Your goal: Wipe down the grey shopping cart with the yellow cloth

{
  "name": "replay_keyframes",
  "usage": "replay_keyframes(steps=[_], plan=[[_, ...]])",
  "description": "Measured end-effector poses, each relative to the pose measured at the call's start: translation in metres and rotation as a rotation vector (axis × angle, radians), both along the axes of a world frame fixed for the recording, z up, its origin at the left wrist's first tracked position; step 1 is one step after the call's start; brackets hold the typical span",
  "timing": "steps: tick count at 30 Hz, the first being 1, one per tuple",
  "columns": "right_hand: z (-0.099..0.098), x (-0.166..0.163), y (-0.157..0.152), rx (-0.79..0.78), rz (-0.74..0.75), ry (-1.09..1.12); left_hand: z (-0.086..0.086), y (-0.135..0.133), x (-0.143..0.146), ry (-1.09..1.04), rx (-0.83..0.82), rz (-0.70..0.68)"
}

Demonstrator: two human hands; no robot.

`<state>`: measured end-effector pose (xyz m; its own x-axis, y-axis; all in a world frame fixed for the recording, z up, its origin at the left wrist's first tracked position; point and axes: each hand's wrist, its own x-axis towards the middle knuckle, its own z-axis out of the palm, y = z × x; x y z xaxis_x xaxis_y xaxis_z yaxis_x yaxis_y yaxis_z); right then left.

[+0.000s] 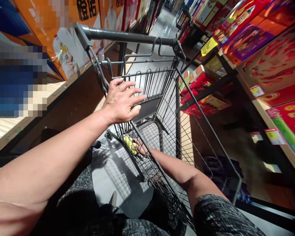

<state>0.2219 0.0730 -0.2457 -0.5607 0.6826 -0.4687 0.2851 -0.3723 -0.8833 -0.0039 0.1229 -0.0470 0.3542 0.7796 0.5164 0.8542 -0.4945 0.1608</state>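
A dark wire shopping cart (pixel 172 108) stands tilted in front of me in a shop aisle, its handle bar (pixel 127 35) at the top. My left hand (pixel 121 100) hovers over the cart's left rim with fingers spread, holding nothing. My right arm reaches down into the basket. My right hand (pixel 141 148) is low in the cart, fingers closed round a small yellow object (pixel 129 143); the wires partly hide both.
Shelves on the right (pixel 267 108) carry red and orange gift boxes with yellow price tags. On the left a wooden shelf (pixel 19 124) holds large orange cartons. Grey floor (pixel 118 177) shows under the cart. The aisle runs on beyond the handle.
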Motion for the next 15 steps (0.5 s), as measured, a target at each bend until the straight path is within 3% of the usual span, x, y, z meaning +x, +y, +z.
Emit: replay_keyframes(steps=[5, 9, 12, 15], plan=[[0.091, -0.008, 0.023, -0.083, -0.068, 0.240, 0.000, 0.006, -0.005, 0.020, -0.012, -0.021], [0.156, -0.012, 0.015, 0.076, -0.175, 0.435, -0.001, 0.020, -0.014, -0.017, -0.035, -0.023], [0.166, -0.013, 0.005, 0.197, -0.318, 0.488, -0.002, 0.034, -0.020, -0.067, -0.005, -0.020], [0.147, -0.016, 0.009, 0.307, -0.356, 0.461, -0.003, 0.049, -0.025, -0.114, -0.014, -0.004]])
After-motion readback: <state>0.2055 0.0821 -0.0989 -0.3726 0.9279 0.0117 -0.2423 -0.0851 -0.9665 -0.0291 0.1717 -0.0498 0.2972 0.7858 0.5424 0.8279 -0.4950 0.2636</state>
